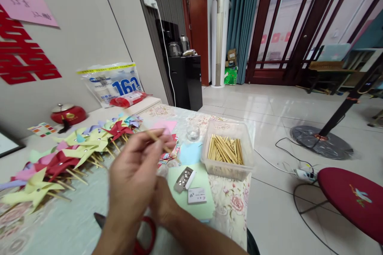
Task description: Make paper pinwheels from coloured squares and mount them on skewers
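Note:
My left hand (133, 173) is closed in a pinch around a thin wooden stick (172, 153), which slants down to the right above the table. Behind it, my right hand (163, 197) crosses close by; its fingers are mostly hidden, so I cannot tell what they grip. Below my wrists lie scissors with red handles (153, 229), partly covered by my arms. Many paper pinwheels on sticks (86, 149) lie in rows on the left. To the right are an opened small box of metal pins (184, 179) and a closed small box (196, 195) on green paper sheets (206, 209).
A clear plastic bin (229, 171) of wooden sticks (226, 149) stands at the table's right edge. Near it are a small glass cup (193, 132), blue paper (190, 152) and pink paper (167, 125). A red round jar (68, 114) and a plastic bag (115, 83) stand by the wall.

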The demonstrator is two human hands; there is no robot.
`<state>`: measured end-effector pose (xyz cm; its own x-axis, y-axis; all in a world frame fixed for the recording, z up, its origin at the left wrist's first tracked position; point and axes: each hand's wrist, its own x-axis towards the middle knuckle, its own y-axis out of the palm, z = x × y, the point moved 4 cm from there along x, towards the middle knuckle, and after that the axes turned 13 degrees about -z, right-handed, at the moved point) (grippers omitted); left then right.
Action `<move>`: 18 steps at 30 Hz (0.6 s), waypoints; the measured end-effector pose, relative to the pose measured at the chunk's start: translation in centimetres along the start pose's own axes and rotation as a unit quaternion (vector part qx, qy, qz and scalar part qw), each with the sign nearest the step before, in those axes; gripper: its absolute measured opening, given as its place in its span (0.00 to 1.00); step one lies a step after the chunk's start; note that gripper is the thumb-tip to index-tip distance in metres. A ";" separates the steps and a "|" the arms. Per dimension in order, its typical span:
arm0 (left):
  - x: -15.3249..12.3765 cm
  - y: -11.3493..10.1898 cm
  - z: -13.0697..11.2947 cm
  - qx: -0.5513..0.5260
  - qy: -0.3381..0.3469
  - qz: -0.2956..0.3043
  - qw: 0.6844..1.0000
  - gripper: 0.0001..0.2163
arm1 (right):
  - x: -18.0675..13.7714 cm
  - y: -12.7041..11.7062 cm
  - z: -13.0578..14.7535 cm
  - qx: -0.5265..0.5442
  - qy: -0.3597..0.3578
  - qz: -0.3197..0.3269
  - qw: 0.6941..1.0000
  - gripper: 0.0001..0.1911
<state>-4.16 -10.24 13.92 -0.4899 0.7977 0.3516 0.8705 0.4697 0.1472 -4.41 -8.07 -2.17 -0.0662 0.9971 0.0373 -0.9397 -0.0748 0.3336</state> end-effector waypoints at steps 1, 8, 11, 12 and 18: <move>0.2 -2.4 0.2 -0.026 -0.031 -0.059 0.997 0.11 | 0.1 0.1 -0.3 0.023 0.015 0.004 1.000 0.13; 1.1 -13.0 7.5 -0.180 -0.216 -0.253 0.926 0.17 | 0.3 -1.7 1.5 0.252 0.119 -0.068 0.958 0.14; 0.1 -12.9 11.3 -0.177 -0.280 -0.205 0.921 0.22 | 0.5 -2.4 2.6 0.276 0.131 -0.074 0.949 0.15; -0.2 -12.6 12.2 -0.174 -0.285 -0.183 0.925 0.23 | 0.5 -2.5 2.9 0.279 0.135 -0.076 0.948 0.15; -1.8 -11.1 13.9 -0.193 -0.306 -0.134 0.923 0.21 | 0.5 -2.8 3.5 0.270 0.137 -0.058 0.951 0.16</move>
<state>-13.62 -11.65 -1.24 -0.5224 0.7922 -0.3155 0.6086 0.6056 0.5127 -0.66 -7.37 0.25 -0.1263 0.9597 -0.2509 -0.6423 0.1137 0.7580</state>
